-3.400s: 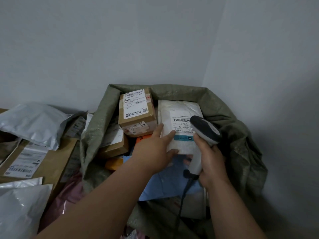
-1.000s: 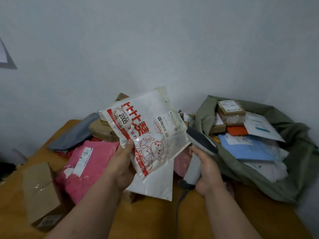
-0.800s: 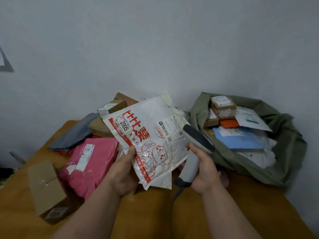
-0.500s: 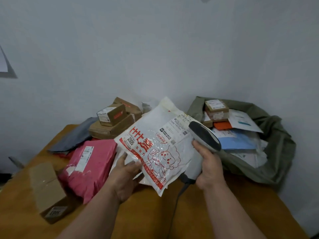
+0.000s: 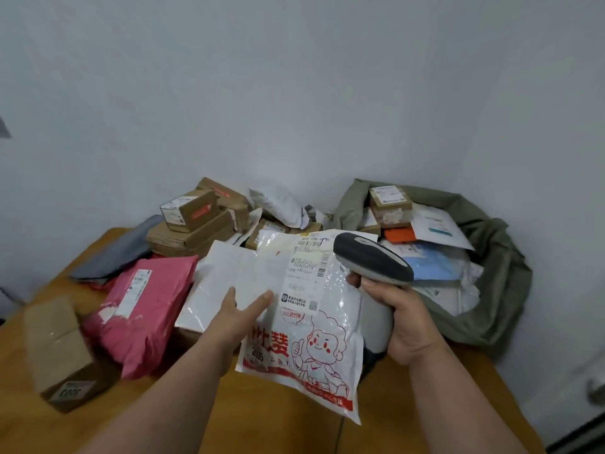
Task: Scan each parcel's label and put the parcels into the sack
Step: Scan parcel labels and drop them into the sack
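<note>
My left hand [image 5: 236,319] holds a white plastic parcel [image 5: 311,335] with a red cartoon print by its left edge, thumb on top. The parcel's white label [image 5: 306,283] faces up at its far end. My right hand [image 5: 406,322] grips the grey barcode scanner [image 5: 373,263], whose head hangs just right of the label's top. The green woven sack [image 5: 494,244] lies open at the right against the wall corner, with several boxes and mailers inside it.
On the wooden table [image 5: 278,421] lie a pink mailer [image 5: 144,306], a brown box [image 5: 59,348] at the left, a white mailer [image 5: 222,280], a grey mailer [image 5: 121,247] and stacked brown boxes [image 5: 193,224] by the wall.
After leaving a white mailer in the sack, my left hand picked up the cartoon parcel, lowered it and turned it so its label points away. The scanner came over the label.
</note>
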